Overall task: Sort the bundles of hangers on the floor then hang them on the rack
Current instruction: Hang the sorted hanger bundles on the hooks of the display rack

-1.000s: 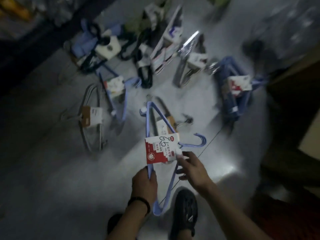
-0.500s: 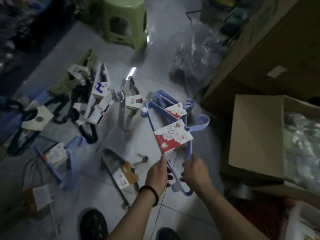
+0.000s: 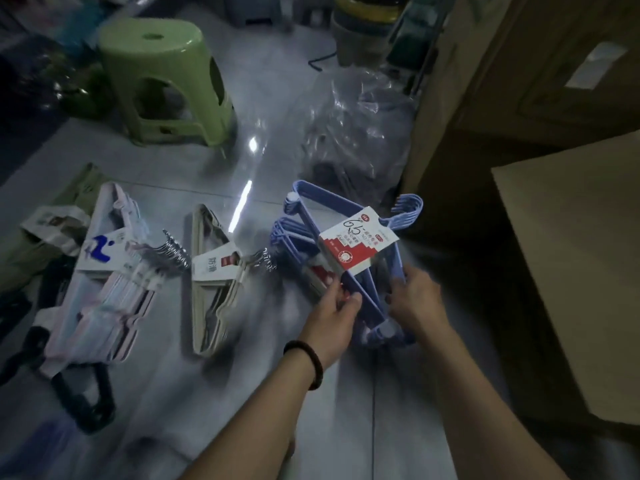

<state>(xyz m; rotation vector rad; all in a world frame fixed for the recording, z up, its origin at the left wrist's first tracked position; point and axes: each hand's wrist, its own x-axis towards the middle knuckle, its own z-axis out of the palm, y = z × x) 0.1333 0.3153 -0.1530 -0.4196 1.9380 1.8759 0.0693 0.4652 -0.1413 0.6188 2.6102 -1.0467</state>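
Blue hangers point(image 3: 356, 239), one tagged bundle, have swung to centre-right of frame. Left hand point(image 3: 332, 317) and right hand point(image 3: 415, 299) both grip it, just over a matching pile point(image 3: 294, 233) (sorting by colour, seemingly).

The red-and-white card point(image 3: 356, 242) on the blue hanger bundle point(image 3: 365, 301) reads "65"; its smaller print is blurred.

Moved: blue hanger bundle point(image 3: 367, 306) carried right, now over second blue bundle point(image 3: 287, 233); right hand point(image 3: 412, 299) shifted from label point(image 3: 356, 244) to frame.
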